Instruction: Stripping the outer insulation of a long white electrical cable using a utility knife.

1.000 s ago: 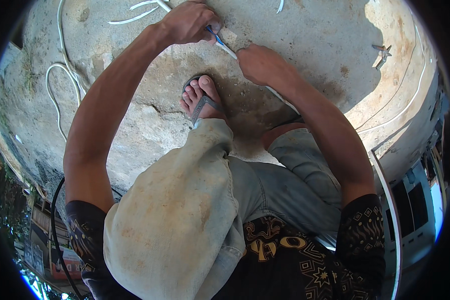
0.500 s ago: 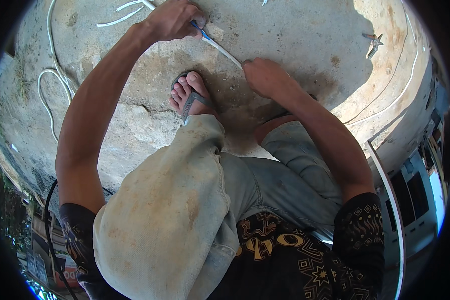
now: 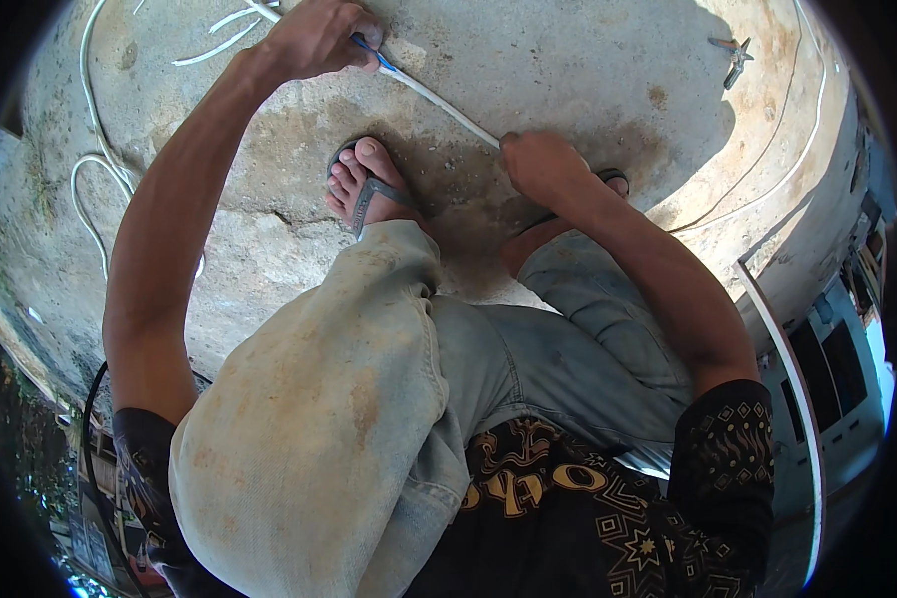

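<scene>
My left hand (image 3: pixel 319 38), at the upper left, is closed around a white cable; a short stretch of blue wire (image 3: pixel 383 62) shows just past its fingertips. From there the white sheath (image 3: pixel 439 103) runs taut and slanting down to the right. Its other end disappears into my right hand (image 3: pixel 546 167), which is closed in a fist in front of my right knee. What lies inside either grip is hidden by the fingers. Beyond my left hand the cable continues toward the top edge, beside loose white strips (image 3: pixel 217 52) on the concrete.
A metal hand tool with spread arms, resembling pliers (image 3: pixel 736 62), lies at the upper right near the shadow's edge. White cable (image 3: pixel 92 169) loops over the ground at the left, and another thin white cable (image 3: pixel 802 154) curves at the right. My sandalled left foot (image 3: pixel 369 184) rests below the taut sheath.
My hands have drawn farther apart: the right has moved rightward along the cable's line, and the sheath between them looks longer. The whole view has shifted slightly.
</scene>
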A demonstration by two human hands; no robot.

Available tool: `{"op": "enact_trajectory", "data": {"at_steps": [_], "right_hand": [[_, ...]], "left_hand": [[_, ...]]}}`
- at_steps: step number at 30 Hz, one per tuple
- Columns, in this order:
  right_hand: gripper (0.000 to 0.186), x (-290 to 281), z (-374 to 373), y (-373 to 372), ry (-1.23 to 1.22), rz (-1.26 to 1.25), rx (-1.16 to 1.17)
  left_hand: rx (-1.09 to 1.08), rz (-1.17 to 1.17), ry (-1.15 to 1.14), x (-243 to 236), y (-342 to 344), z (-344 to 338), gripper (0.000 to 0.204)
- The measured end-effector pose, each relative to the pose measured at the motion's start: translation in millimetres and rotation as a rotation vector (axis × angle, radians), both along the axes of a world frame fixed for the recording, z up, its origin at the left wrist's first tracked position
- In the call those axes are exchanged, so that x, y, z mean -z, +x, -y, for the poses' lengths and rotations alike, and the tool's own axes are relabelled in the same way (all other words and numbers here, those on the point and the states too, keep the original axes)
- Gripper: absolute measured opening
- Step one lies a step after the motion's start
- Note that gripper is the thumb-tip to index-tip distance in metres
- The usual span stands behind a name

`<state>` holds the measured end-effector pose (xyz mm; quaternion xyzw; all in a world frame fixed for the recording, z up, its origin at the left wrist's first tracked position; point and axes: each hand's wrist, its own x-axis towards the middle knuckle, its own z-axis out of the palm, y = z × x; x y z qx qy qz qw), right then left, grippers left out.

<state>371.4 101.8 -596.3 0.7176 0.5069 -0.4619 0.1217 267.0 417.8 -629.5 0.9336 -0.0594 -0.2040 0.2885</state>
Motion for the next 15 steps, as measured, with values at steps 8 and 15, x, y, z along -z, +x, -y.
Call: {"op": "enact_trajectory", "data": {"at_steps": [8, 15], "right_hand": [[0.020, -4, 45, 8, -0.025, 0.039, -0.022], [0.023, -11, 63, 33, 0.115, 0.082, 0.013]], "left_hand": [[-0.032, 0.065, 0.046, -8, 1, 6, 0.014], [-0.028, 0.345, 0.120, -22, 1, 15, 0.017]]}}
